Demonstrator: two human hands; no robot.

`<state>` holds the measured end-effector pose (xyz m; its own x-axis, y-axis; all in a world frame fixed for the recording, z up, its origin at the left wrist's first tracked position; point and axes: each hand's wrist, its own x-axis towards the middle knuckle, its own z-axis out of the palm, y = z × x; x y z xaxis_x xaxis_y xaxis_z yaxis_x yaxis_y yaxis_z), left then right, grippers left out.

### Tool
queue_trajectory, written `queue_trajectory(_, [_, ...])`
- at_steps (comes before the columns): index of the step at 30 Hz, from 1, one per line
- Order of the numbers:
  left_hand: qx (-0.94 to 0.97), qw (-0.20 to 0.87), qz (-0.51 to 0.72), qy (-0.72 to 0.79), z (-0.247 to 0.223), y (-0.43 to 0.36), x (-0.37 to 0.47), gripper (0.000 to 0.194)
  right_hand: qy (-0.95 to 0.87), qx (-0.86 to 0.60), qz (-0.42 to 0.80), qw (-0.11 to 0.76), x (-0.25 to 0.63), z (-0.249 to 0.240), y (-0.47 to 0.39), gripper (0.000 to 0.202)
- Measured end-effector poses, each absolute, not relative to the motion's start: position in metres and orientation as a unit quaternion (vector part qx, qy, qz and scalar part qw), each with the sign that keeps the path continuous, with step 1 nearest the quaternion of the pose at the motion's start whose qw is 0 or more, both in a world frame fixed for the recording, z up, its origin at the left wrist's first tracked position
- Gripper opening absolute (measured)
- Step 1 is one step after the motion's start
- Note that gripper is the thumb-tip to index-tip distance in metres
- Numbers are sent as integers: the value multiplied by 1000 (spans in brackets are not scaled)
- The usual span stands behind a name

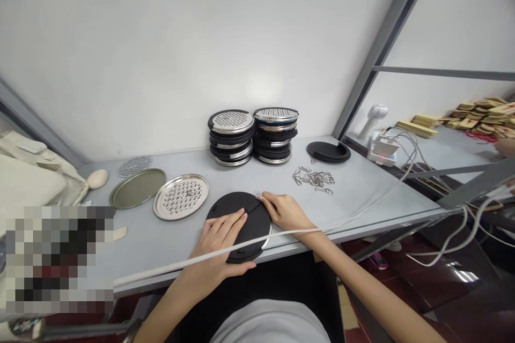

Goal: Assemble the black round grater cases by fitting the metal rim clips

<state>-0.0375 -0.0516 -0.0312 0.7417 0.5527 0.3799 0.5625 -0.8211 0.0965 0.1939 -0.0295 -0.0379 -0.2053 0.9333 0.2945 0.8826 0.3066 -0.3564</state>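
A round black disc (254, 228) with a silvery rim lies near the table's front edge, a seam running across its top. My left hand (220, 238) holds it, fingers pressed on top and thumb at the near edge. At the disc's far right edge, my right hand (281, 210) is closed in a pinch on a small metal clip (258, 198); the fingers partly hide it. Further right lies a loose heap of metal snap hooks (316, 178). Left of the disc rests a round metal grater plate (182, 196), beside an olive-green round tray (138, 188).
Two stacks of round graters in black holders, a left stack (230, 136) and a right stack (276, 135), stand against the wall. A black ring-shaped holder (329, 151) lies at the back right. One white cable (338, 223) crosses in front of my hands. Wooden pieces (478, 115) cover the neighbouring table.
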Motion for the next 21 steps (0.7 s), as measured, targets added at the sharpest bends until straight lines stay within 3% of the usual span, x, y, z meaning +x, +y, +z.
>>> queue_trajectory(21, [-932, 2, -198, -304, -31, -52, -38, 81, -770, -596, 64, 221, 192, -35, -31, 34])
